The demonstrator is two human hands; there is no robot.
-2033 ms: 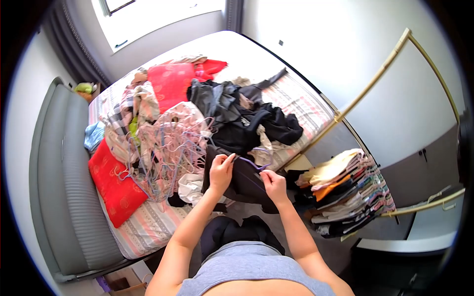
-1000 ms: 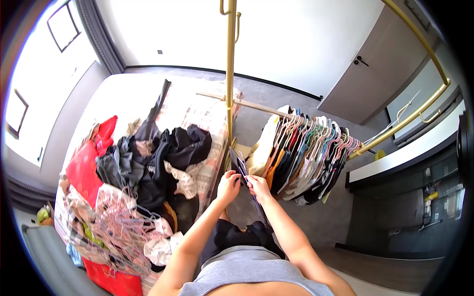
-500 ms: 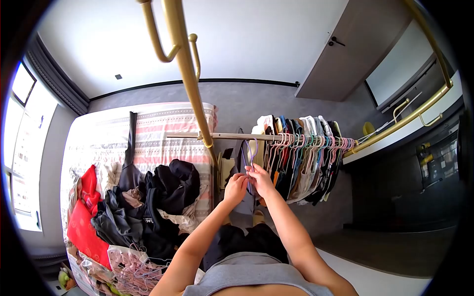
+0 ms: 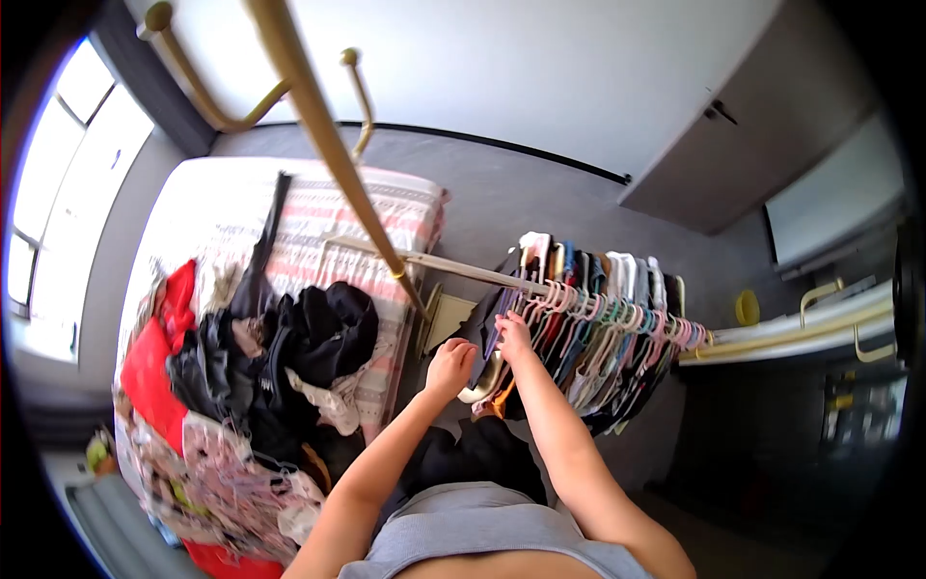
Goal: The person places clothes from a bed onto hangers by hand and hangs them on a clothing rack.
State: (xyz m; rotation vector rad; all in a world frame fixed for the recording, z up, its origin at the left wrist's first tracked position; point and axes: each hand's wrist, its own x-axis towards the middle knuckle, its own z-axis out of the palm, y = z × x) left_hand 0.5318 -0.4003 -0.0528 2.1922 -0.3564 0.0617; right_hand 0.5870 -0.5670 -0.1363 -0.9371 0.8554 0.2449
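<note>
Several garments on hangers (image 4: 598,333) hang in a tight row from the rail (image 4: 473,272) of a gold clothes rack. At the row's left end is a dark grey garment (image 4: 479,328) on a purple hanger. My right hand (image 4: 513,335), its fingers bent, touches the purple hanger below the rail. Just left of it, my left hand (image 4: 451,368) is closed at the edge of the dark garment; what its fingers hold, if anything, is hidden.
Left of the rack stands a bed (image 4: 381,207) with dark clothes (image 4: 328,333), a red cushion (image 4: 154,376) and a heap of pink hangers (image 4: 236,473). The rack's gold post (image 4: 333,145) with hooks rises in front. A yellow bin (image 4: 747,308) is near the door.
The view has turned from the bed to the rack. The purple hanger with the dark garment has moved from over the bedside to the rail, and my hands have drawn a little apart.
</note>
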